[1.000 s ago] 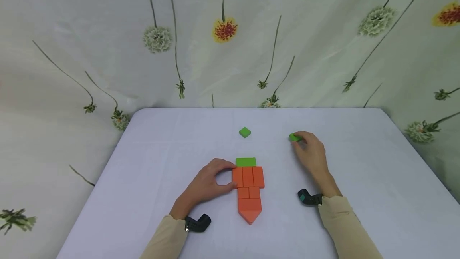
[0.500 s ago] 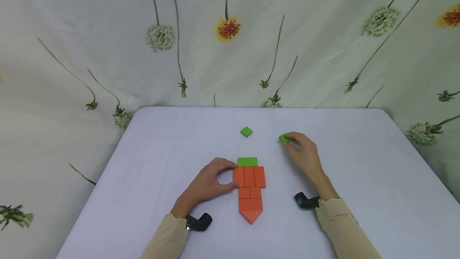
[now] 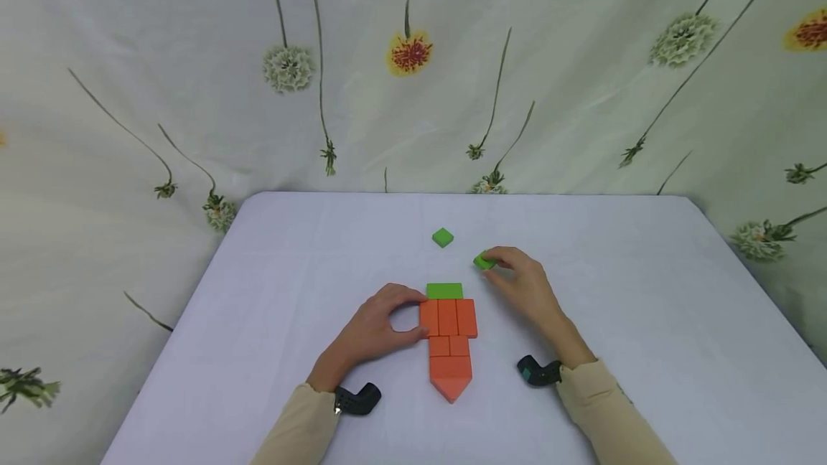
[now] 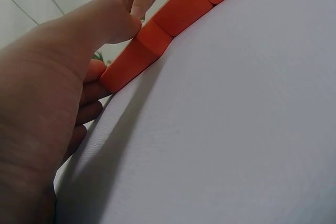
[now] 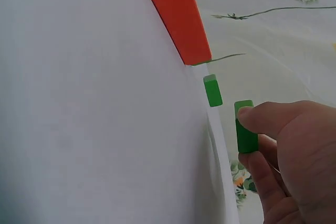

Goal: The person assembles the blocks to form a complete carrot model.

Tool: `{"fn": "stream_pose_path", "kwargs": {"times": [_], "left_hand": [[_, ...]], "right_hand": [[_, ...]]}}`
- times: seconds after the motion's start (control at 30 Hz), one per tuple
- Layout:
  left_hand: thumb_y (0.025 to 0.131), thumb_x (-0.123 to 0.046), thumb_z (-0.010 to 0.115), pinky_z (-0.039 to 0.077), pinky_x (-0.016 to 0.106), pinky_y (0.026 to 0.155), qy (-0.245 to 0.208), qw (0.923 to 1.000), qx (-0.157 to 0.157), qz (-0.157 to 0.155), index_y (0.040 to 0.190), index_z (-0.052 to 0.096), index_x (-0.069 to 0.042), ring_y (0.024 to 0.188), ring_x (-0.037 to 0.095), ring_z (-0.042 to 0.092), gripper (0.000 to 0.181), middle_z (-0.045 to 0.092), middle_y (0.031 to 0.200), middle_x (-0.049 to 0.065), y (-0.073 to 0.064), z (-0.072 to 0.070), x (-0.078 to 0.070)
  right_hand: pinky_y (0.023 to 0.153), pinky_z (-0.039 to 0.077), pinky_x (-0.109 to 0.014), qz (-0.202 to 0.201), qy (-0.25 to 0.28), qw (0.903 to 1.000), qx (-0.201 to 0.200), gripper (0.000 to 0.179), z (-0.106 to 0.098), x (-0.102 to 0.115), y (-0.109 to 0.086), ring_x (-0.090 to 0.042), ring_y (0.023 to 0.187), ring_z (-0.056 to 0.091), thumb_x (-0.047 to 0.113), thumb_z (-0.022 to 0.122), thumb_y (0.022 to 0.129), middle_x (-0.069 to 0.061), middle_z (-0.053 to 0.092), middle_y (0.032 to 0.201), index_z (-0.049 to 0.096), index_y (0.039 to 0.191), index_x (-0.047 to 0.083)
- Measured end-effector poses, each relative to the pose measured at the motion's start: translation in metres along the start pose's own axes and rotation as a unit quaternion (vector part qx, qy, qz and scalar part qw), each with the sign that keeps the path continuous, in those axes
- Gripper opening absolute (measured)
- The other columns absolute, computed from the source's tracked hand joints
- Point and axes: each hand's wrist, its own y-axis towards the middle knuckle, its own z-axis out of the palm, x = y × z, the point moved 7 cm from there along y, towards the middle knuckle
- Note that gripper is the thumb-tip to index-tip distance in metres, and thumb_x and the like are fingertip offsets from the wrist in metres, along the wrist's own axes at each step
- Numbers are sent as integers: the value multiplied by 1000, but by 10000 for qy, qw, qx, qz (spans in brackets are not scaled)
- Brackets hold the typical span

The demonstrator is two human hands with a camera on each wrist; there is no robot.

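Note:
Orange blocks (image 3: 446, 318) lie flat and joined in the middle of the table, with a pointed block (image 3: 450, 379) at the near end. A green rectangular block (image 3: 444, 290) touches their far side. My left hand (image 3: 370, 329) pinches the leftmost orange block (image 4: 134, 61) between thumb and fingers at its near and far ends. To the right of the far end, my right hand (image 3: 520, 284) holds a small green block (image 5: 244, 132) between thumb and fingers, apart from the others. Another small green block (image 3: 442, 237) lies farther back, set diamond-wise.
The table (image 3: 310, 250) wears a plain pale cover. Behind it hangs a flower-printed cloth (image 3: 568, 70). Each wrist carries a black device (image 3: 539, 372), and both sleeves are beige.
My right hand has carried the small green block to the left and somewhat nearer the joined blocks. The left hand keeps its place on the orange block.

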Motion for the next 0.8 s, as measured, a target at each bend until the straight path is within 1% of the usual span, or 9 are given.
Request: {"fn": "stream_pose_path", "kwargs": {"times": [0.23, 0.33, 0.6, 0.8], "left_hand": [[86, -29, 84, 53, 39, 106, -20, 10000, -5, 37, 129, 68, -22, 124, 15, 59, 46, 66, 128, -5, -1, -1, -1], [87, -29, 84, 53, 39, 105, -30, 10000, -7, 32, 129, 68, -22, 123, 14, 59, 46, 66, 127, -5, -1, -2, -2], [87, -30, 84, 52, 39, 106, 18, 10000, 13, 35, 130, 67, -22, 124, 14, 59, 47, 66, 128, -5, -1, -2, -2], [87, -30, 84, 52, 38, 106, 35, 10000, -8, 85, 130, 67, -22, 123, 14, 59, 47, 66, 127, -5, -1, -2, -2]], "right_hand": [[96, 59, -41, -273, 66, 9992, 298, 28, 13, 11, -3, -23, 109, 70, 1, 79, 88, -7, 74, 116, 74, 114, 7], [95, 59, -42, -321, 62, 9986, 419, 28, 17, 15, -4, -23, 108, 70, 1, 79, 88, -7, 74, 116, 73, 114, 7], [94, 59, -42, -407, -2, 9973, 616, 28, 23, 19, -7, -23, 107, 70, 4, 80, 88, -6, 74, 116, 73, 115, 8], [96, 58, -42, -325, -54, 9966, 749, 30, 27, 18, -7, -22, 109, 69, 5, 79, 89, -5, 73, 117, 72, 118, 9]]}}
